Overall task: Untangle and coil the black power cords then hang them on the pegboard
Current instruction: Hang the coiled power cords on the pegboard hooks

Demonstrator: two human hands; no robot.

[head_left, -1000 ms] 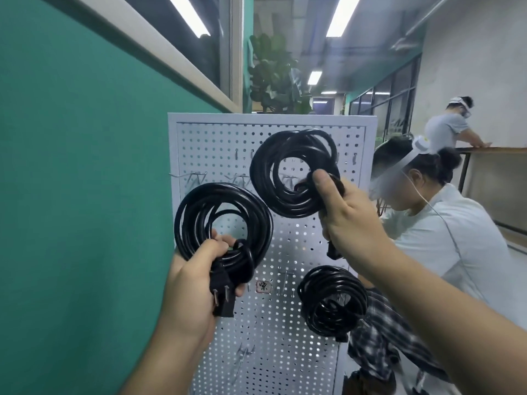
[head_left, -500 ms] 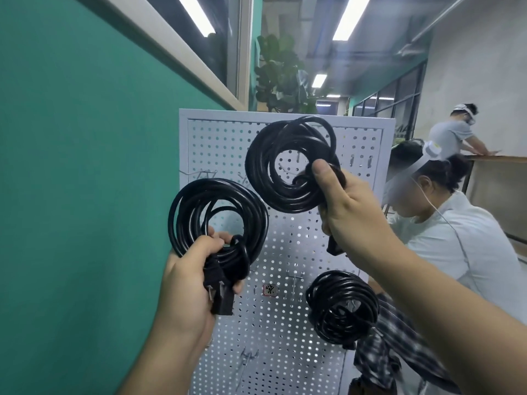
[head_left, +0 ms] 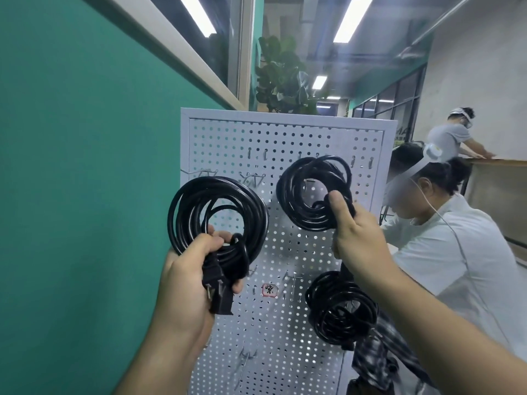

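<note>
**Coils at the pegboard, neither one hung yet**

My right hand [head_left: 360,244] grips the right coil [head_left: 299,212] at its lower edge, thumb pressed over the strands. It is raised against the upper right of the pegboard [head_left: 285,138], and a hook [head_left: 309,181] shows through its opening. I cannot tell whether any loop sits on that hook. My left hand [head_left: 185,283] has its fingers [head_left: 216,241] clamped round the left coil [head_left: 185,212] and its plug [head_left: 218,292] together, in front of the board's left side. A third coil [head_left: 339,312] hangs low on the right.

The risk I see is letting go too soon. Only my grip appears to bind these loops, so if the hook catches one or two strands, the rest could sag and spring open. My right forearm also passes close to the third coil, and a careless pull back might knock it off. On the left, the plug could slip from my grasp and trail its end loose.
</note>
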